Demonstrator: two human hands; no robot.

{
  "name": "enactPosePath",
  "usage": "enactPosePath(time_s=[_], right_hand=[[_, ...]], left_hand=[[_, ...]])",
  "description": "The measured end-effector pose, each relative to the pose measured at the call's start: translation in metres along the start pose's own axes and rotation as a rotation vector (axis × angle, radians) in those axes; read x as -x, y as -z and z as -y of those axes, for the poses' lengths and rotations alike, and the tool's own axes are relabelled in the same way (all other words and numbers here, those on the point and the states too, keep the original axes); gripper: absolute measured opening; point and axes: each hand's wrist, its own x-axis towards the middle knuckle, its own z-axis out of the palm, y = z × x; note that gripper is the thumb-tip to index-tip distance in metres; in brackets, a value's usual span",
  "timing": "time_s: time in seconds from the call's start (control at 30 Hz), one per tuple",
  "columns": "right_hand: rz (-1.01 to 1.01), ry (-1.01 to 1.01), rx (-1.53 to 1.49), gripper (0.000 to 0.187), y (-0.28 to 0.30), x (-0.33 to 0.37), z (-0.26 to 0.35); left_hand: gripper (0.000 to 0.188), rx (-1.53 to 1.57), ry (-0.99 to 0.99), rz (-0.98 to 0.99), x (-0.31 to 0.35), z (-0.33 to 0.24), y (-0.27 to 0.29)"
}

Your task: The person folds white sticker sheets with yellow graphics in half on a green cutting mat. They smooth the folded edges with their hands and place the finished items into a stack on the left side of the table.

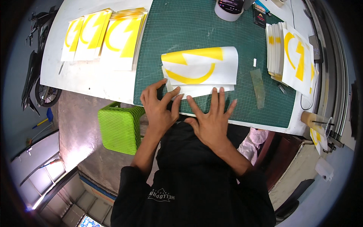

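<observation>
A white sheet with yellow graphics (200, 68) lies on the green cutting mat (196, 30), its upper part curling over in a rounded fold. Below the printed face a plain white flap (204, 90) sticks out toward me. My left hand (157, 104) rests at the lower left corner, its bent fingertips apart and touching the sheet's left edge and the flap. On the flap's lower edge lie the spread fingertips of my right hand (211, 123), with the thumb off to the side. Whether adhesive or another layer lies under the fold is hidden.
Stacks of yellow-printed white pieces stand at the left (121, 38) and right (297, 60). A clear strip (258, 89) lies on the mat near a small white piece (255, 62). A white tape roll (229, 11) carries a phone. A green stool (119, 128) stands left of me.
</observation>
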Motion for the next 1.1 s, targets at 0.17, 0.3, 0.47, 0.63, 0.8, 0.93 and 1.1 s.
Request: enactPosePath(time_s=[0.17, 0.3, 0.47, 0.63, 0.8, 0.93, 1.1], right_hand=[[0.061, -0.084, 0.14, 0.056, 0.022, 0.008, -0.051], [-0.055, -0.15, 0.105, 0.056, 0.028, 0.013, -0.078], [-0.066, -0.121, 0.053, 0.058, 0.031, 0.011, -0.069], [-0.309, -0.158, -0.409, 0.063, 0.053, -0.012, -0.1], [0.091, -0.067, -1.795, 0.083, 0.049, -0.054, -0.128], [0.037, -0.178, -2.077, 0.08, 0.041, -0.107, -0.138], [0.123, -0.444, -2.112, 0.074, 0.061, -0.135, -0.15]], left_hand=[[0.024, -0.044, -0.007, -0.003, 0.003, 0.003, 0.002], [0.025, -0.168, 0.013, -0.079, 0.011, -0.01, -0.005], [0.051, -0.085, -0.166, 0.155, 0.02, -0.054, -0.028], [0.077, -0.111, -0.284, 0.426, 0.009, -0.046, -0.019], [0.076, -0.051, -0.338, 0.55, 0.016, -0.045, -0.003], [0.07, -0.02, -0.33, 0.512, 0.016, -0.044, -0.005], [0.059, -0.001, -0.411, 0.524, -0.014, -0.027, -0.005]])
